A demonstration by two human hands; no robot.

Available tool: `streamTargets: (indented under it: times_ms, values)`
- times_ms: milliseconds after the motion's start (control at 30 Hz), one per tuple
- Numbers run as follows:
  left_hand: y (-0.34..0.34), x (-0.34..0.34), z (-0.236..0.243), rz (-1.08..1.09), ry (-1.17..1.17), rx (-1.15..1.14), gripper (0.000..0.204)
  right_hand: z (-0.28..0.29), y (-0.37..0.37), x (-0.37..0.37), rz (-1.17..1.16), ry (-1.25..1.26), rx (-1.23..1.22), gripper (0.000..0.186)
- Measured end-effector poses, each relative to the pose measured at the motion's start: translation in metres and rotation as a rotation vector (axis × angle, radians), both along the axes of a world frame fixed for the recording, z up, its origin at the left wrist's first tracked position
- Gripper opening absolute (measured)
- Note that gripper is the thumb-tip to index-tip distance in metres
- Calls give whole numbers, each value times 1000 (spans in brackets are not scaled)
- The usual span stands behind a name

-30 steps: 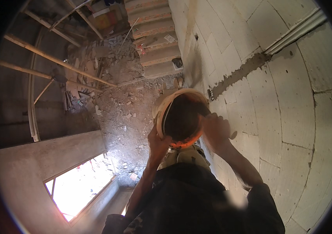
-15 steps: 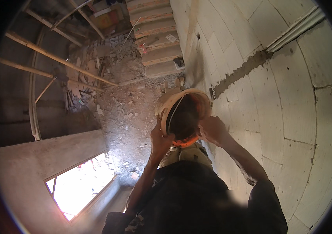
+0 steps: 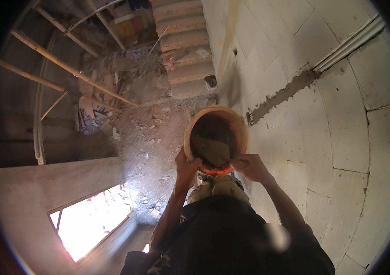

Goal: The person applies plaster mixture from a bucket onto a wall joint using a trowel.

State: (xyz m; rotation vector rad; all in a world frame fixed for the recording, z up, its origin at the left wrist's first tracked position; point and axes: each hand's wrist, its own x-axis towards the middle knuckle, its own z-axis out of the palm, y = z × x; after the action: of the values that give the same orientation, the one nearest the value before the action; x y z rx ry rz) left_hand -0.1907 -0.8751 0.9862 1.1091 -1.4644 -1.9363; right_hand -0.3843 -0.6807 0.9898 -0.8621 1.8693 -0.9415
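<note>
An orange bucket (image 3: 239, 130), its rim crusted with dried mortar, is in front of my body with its mouth toward me. My left hand (image 3: 187, 169) is closed on the bucket's near left rim, thumb over the edge. At the near right rim, my right hand (image 3: 251, 167) is closed around the handle end of a trowel. The handle itself is mostly hidden by the fingers. Inside the bucket lies the trowel's broad, mortar-smeared blade (image 3: 211, 151), turned flat to view. The bucket's depths are dark, so how much it contains is unclear.
A pale block wall (image 3: 291, 142) rises close on my right, with a grey mortar strip (image 3: 282, 94) and pipes (image 3: 351, 43). Concrete stairs (image 3: 188, 55) are ahead. Rubble (image 3: 147, 123) covers the floor. Wooden poles (image 3: 71, 68) and a bright window opening (image 3: 92, 224) are on the left.
The trowel's blade has turned from edge-on to flat inside the bucket. My right hand has shifted slightly nearer along the rim. The bucket's mouth has tipped more toward me; my left hand still grips it.
</note>
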Motion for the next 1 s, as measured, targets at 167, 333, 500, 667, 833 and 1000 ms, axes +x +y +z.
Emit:
streamTargets:
  times_ms: [167,333,500,667,833,1000]
  values:
    - [1,9,-30,48,57,21,38,33,16,-15,-15,284,-112,27]
    - [-9,20,-49,218,-14,164,47,95,16,-33,117,274,-89,23]
    - [-29,53,-58,314,-147,207,59,132,18,-86,-53,-208,116,20]
    - [-47,83,-62,369,-194,174,61,147,48,-204,-758,-93,220,20]
    - [-54,98,-70,429,-170,213,62,191,108,-209,-929,135,-171,32]
    - [-53,102,-89,433,-114,262,69,159,114,-169,-972,318,-34,28]
